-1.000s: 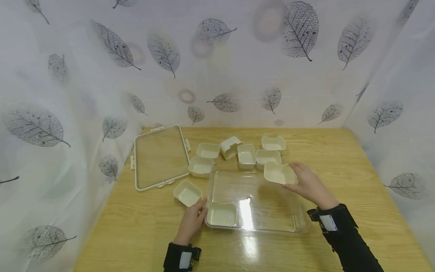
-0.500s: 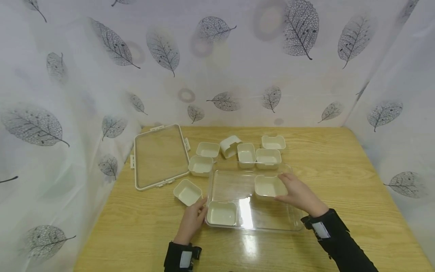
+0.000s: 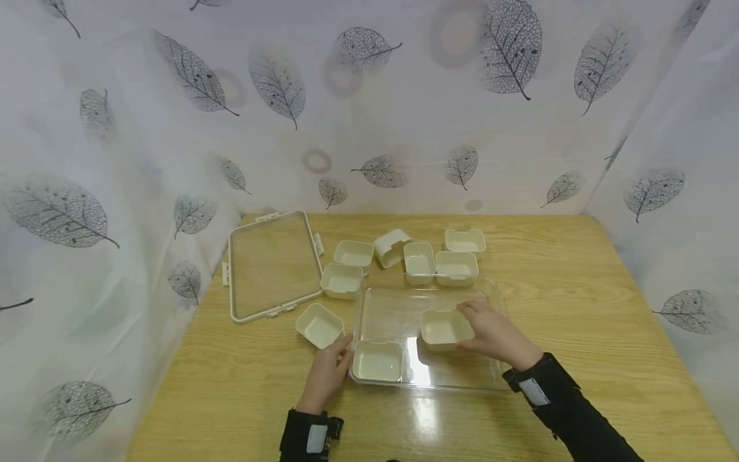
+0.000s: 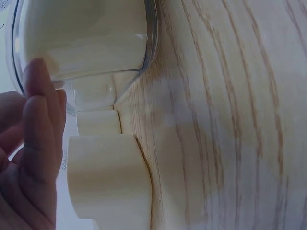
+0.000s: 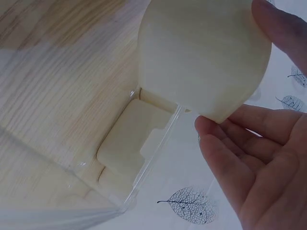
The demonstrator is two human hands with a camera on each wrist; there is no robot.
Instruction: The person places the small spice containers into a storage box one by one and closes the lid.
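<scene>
My right hand [image 3: 495, 333] pinches a small cream-coloured plastic container [image 3: 443, 328] by its right end, thumb on the near side. It hangs tilted over the inside of a large clear plastic box [image 3: 462, 380]. In the right wrist view the container [image 5: 201, 52] shows its smooth outer side, between thumb and fingertips. A second cream container [image 3: 378, 360] sits in the box's front left corner. My left hand [image 3: 326, 375] rests against the box's left wall, fingers fairly straight; in the left wrist view fingertips [image 4: 37, 72] touch the clear wall. A loose cream container [image 3: 320, 326] lies beside that hand.
Several more cream containers, one of them tipped over [image 3: 391, 248], stand behind the clear box. A clear lid with a pale frame and side clips [image 3: 277, 266] lies at the back left. A leaf-patterned curtain [image 3: 369, 109] borders the wooden table [image 3: 606, 359].
My right hand has moved left and toward me, lowering the pinched container from the box's back right to over its middle. The left hand stays at the box's left wall.
</scene>
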